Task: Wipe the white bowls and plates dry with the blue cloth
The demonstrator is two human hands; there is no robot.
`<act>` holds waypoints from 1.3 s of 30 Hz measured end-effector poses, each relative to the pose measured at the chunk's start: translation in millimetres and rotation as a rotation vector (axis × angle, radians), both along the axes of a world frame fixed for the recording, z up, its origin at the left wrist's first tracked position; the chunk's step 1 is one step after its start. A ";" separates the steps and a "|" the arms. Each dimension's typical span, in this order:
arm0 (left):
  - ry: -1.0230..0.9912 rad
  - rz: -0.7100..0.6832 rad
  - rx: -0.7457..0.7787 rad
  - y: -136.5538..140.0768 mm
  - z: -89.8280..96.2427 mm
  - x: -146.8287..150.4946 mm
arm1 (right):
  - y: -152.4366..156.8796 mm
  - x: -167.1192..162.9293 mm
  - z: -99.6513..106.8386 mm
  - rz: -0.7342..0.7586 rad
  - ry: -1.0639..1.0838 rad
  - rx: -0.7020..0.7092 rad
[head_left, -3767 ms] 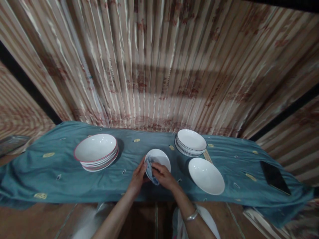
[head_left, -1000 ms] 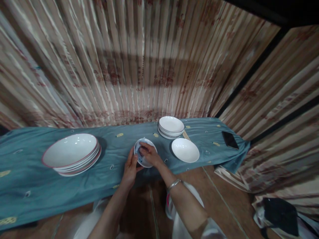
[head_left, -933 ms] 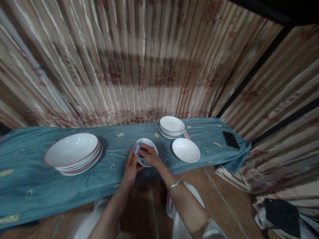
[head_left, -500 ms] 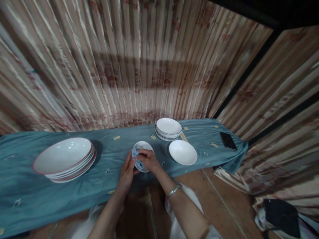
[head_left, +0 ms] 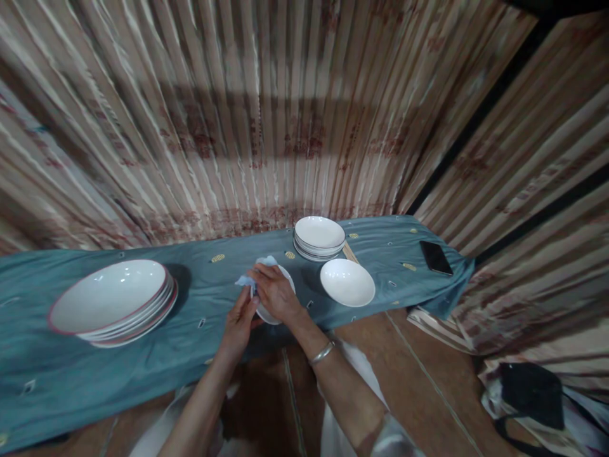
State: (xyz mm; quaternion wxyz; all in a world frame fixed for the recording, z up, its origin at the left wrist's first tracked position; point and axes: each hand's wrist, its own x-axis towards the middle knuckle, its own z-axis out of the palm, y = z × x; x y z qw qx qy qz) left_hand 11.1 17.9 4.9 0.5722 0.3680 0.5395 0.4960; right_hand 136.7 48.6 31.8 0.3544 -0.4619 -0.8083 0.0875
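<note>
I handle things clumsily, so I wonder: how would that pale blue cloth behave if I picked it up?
The cloth would probably flop and droop, since its loose edges look bent and crumpled. It is likely light, as the part showing looks thin. It hardly seems fragile: it is bunched under the right hand.

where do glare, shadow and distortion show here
Head view: small bright glints on the red-rimmed bowl and white bowl at right; head view: a broad, soft shadow across the curtain; head view: the red-rimmed bowl looks stretched, perhaps by the lens.
</note>
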 end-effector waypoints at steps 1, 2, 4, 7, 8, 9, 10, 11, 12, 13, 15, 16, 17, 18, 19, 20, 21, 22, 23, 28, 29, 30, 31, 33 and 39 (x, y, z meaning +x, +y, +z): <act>-0.003 -0.004 -0.002 -0.9 0.9 0.1 | 0.9 0.8 1.0 0.008 -0.031 0.002; -0.004 -0.009 0.003 -2.1 2.4 0.4 | 2.5 1.9 1.7 0.008 -0.045 0.001; -0.004 -0.035 0.029 -4.7 5.9 0.9 | 7.0 4.6 1.0 -0.017 -0.033 -0.002; 0.000 -0.080 0.067 -7.7 10.3 1.6 | 15.4 8.7 -8.2 -0.108 0.044 -0.008; 0.000 -0.090 0.069 -8.3 11.0 1.6 | 18.1 9.9 -13.5 -0.139 0.070 -0.010; 0.000 -0.096 0.067 -8.7 11.2 1.6 | 20.6 11.1 -19.7 -0.172 0.092 -0.010; -0.002 -0.096 0.062 -8.9 11.1 1.4 | 22.8 12.4 -26.2 -0.209 0.111 -0.010; -0.006 -0.093 0.057 -9.2 10.7 1.2 | 24.6 13.8 -32.7 -0.256 0.123 -0.012; -0.011 -0.085 0.053 -9.4 10.0 1.0 | 26.0 15.4 -38.7 -0.316 0.127 -0.022; -0.018 -0.074 0.050 -9.7 9.3 0.8 | 27.0 17.5 -43.7 -0.378 0.121 -0.044; -0.034 -0.050 0.044 -10.7 8.1 0.4 | 28.1 22.9 -49.7 -0.462 0.083 -0.121; -0.042 -0.039 0.039 -11.4 7.8 0.2 | 28.2 26.1 -50.6 -0.476 0.054 -0.172; -0.052 -0.031 0.033 -12.0 7.7 0.1 | 27.9 29.4 -50.4 -0.478 0.020 -0.221; -0.063 -0.023 0.027 -12.7 7.9 -0.1 | 27.3 32.6 -49.3 -0.481 -0.014 -0.264; -0.076 -0.017 0.025 -13.1 8.4 -0.3 | 26.3 35.5 -47.7 -0.488 -0.049 -0.297; -0.089 -0.010 0.025 -13.3 9.0 -0.7 | 24.9 37.8 -45.8 -0.504 -0.082 -0.320; -0.104 0.000 0.027 -13.3 9.9 -1.1 | 23.3 39.3 -44.0 -0.526 -0.109 -0.334; -0.120 0.012 0.031 -12.9 10.9 -1.6 | 21.6 40.2 -42.1 -0.547 -0.127 -0.344; -0.136 0.025 0.037 -12.3 12.1 -2.2 | 19.7 40.3 -40.3 -0.558 -0.137 -0.357; -0.174 0.092 0.079 -7.0 18.4 -6.1 | 10.8 32.7 -31.3 -0.504 -0.111 -0.516; -0.176 0.103 0.083 -5.9 19.0 -6.9 | 9.0 30.6 -29.8 -0.499 -0.118 -0.542; -0.179 0.112 0.084 -4.8 19.1 -7.8 | 7.3 28.6 -28.6 -0.500 -0.137 -0.560; -0.184 0.118 0.082 -3.7 18.7 -8.7 | 5.7 26.7 -27.8 -0.502 -0.164 -0.568; -0.194 0.127 0.080 -1.8 16.9 -10.7 | 2.6 23.7 -27.1 -0.499 -0.225 -0.575; -0.192 0.173 0.097 2.1 12.1 -16.6 | -10.9 17.1 -23.6 -0.401 -0.327 -0.591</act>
